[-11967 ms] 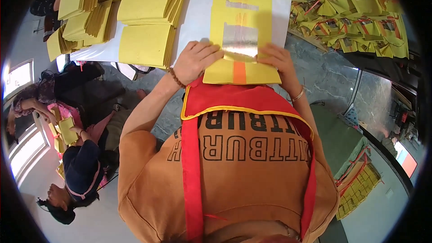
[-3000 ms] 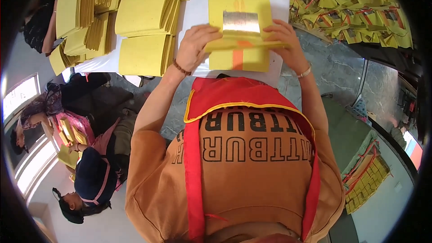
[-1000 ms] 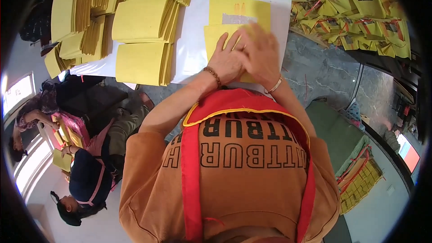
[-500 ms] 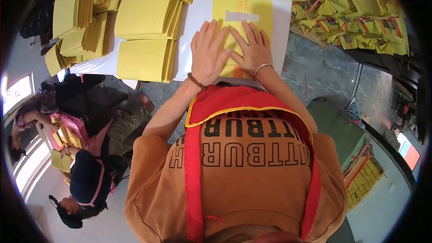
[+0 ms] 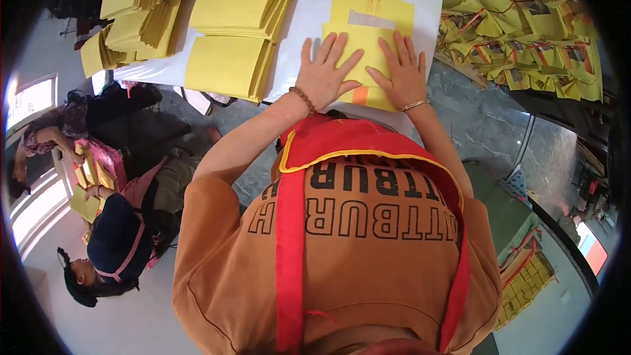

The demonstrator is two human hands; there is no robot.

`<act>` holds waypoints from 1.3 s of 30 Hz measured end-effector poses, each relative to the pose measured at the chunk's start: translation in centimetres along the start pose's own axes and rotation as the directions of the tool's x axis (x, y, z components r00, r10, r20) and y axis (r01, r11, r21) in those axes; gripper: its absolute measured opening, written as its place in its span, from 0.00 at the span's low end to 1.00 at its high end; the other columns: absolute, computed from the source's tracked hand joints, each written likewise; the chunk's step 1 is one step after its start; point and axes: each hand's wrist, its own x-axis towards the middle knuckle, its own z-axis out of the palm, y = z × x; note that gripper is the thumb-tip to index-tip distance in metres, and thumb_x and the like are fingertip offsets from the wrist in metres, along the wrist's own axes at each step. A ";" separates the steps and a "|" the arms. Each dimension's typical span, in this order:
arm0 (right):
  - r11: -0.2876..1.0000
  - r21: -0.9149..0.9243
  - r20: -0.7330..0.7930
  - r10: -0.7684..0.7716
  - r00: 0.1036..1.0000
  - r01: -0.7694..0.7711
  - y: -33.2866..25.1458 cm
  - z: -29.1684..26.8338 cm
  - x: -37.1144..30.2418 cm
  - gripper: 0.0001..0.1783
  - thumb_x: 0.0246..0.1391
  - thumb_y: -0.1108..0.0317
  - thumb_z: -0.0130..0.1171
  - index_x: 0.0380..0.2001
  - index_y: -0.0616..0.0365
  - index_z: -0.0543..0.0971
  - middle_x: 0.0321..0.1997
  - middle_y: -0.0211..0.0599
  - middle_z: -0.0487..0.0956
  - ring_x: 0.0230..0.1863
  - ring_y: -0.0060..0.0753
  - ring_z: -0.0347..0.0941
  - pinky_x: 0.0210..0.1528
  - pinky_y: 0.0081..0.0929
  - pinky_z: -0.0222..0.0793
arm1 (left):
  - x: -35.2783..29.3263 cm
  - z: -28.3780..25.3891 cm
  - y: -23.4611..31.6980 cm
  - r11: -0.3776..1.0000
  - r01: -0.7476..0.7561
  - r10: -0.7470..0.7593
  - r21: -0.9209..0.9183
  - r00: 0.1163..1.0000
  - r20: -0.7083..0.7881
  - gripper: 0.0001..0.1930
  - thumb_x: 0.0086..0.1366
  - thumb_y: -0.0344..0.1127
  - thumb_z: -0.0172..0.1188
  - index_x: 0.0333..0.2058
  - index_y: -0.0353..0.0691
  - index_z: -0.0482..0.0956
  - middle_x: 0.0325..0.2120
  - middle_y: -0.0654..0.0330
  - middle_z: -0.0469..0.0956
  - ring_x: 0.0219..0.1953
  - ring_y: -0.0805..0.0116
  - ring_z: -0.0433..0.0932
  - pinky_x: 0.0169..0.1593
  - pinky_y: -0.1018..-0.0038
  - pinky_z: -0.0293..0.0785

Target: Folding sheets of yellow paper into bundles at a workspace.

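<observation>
A folded yellow paper sheet (image 5: 368, 39) with an orange stripe lies on the white table (image 5: 299, 26) in front of me. My left hand (image 5: 325, 72) presses flat on its left part, fingers spread, a bead bracelet on the wrist. My right hand (image 5: 402, 69) presses flat on its right part, fingers spread, a thin bangle on the wrist. Neither hand grips anything. A grey strip shows on the sheet's upper part, beyond my fingertips.
Stacks of yellow folded sheets (image 5: 230, 66) fill the table's left and far side. A heap of finished yellow packets (image 5: 526, 26) lies at the right. Two people (image 5: 115, 236) sit on the floor at the left with yellow papers. More bundles (image 5: 526, 283) lie at the lower right.
Earlier both hands held and folded the sheet's near edge up. Since then they have come together on the fold, then spread apart and flattened on the folded sheet.
</observation>
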 end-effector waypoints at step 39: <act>0.500 0.854 -0.055 0.364 0.930 -0.145 2.0 0.2 -0.2 0.14 0.54 0.70 0.54 0.45 0.58 0.76 0.45 0.31 0.72 0.44 0.22 0.69 0.46 0.20 0.65 | -15.3 -4.5 -14.5 0.955 0.200 -0.232 0.221 0.964 0.133 0.41 0.40 0.21 0.57 0.58 0.54 0.61 0.56 0.56 0.59 0.58 0.55 0.56 0.58 0.57 0.52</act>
